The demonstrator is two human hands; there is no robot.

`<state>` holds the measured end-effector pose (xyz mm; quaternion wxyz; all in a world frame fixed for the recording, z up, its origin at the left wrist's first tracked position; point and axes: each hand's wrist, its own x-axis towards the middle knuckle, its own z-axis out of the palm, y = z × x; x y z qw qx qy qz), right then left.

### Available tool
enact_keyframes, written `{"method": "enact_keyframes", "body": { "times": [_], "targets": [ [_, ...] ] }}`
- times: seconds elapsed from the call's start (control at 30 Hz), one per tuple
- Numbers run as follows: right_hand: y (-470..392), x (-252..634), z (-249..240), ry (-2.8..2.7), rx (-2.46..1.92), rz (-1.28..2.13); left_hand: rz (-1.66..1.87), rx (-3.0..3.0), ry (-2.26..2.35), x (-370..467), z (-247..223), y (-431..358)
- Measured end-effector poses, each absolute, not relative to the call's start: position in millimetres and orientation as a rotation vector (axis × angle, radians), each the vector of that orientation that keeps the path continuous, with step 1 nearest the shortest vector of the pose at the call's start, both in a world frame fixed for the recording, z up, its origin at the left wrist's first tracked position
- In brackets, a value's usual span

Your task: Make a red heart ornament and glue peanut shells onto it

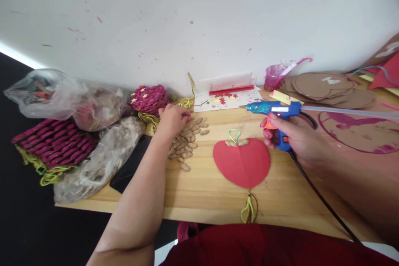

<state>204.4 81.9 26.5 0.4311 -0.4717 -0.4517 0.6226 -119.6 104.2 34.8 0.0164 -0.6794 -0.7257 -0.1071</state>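
My right hand (pixel 289 135) grips a blue glue gun (pixel 276 109), its nozzle pointing left and a finger at the orange trigger. My left hand (pixel 175 119) is at the back edge of a pile of peanuts (pixel 182 143), fingers curled and their tips mostly hidden; what they hold, if anything, I cannot make out. Between my hands lies a red heart-shaped piece (pixel 241 164) with several peanuts (pixel 246 142) along its top edge. A green cord loop (pixel 234 135) sticks up from it and a yellow-green tassel (pixel 248 211) hangs below.
On the left are a magenta peanut piece (pixel 54 143), plastic bags (pixel 96 162) and a round magenta piece (pixel 152 99) with stars. Behind lies white paper (pixel 204 102) with star confetti. A pink cup (pixel 274 75) and cardboard shapes (pixel 324 85) stand right. The gun's cord (pixel 321 195) trails forward.
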Motion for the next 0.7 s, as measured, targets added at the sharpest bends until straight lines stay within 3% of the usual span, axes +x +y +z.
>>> {"method": "enact_keyframes", "body": {
  "times": [0.7],
  "targets": [
    [85.2, 206.2, 20.1, -1.146, -1.178, 1.523, -0.276, -2.104, -2.248, -110.1, 34.0, 106.1]
  ]
}}
